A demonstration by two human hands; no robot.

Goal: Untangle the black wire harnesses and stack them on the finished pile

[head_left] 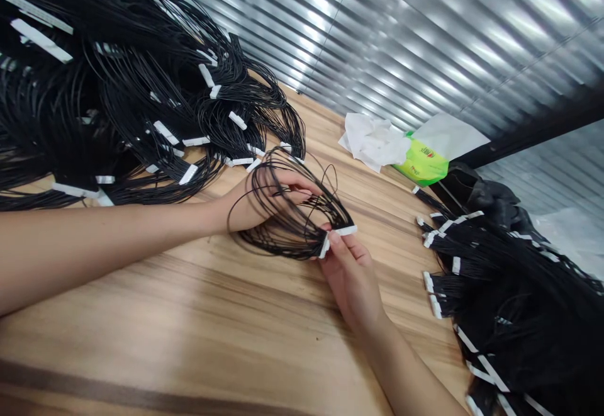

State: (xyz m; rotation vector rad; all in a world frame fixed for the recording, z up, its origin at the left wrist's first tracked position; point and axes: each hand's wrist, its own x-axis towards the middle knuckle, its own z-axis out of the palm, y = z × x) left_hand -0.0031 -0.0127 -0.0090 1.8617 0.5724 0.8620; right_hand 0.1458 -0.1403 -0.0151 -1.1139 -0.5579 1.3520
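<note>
A looped wire harness (283, 240) of thin black wires, with white connectors at its ends, is held above the wooden table. My right hand (352, 271) pinches it between thumb and fingers at the two white connectors (346, 230), which sit close together at an angle. Inside the loop is my left hand (268, 199), its fingers stretched out toward the right and the wires passing in front of and around it. Some stray wires stick out above the fingers. The wires partly cover the left hand.
A large heap of black wire harnesses (132, 101) with white connectors fills the back left. Another pile of harnesses (519, 303) lies at the right. White tissues (372, 139) and a green packet (422, 161) are near the corrugated metal wall (377, 38). The wooden table (212, 334) lies underneath.
</note>
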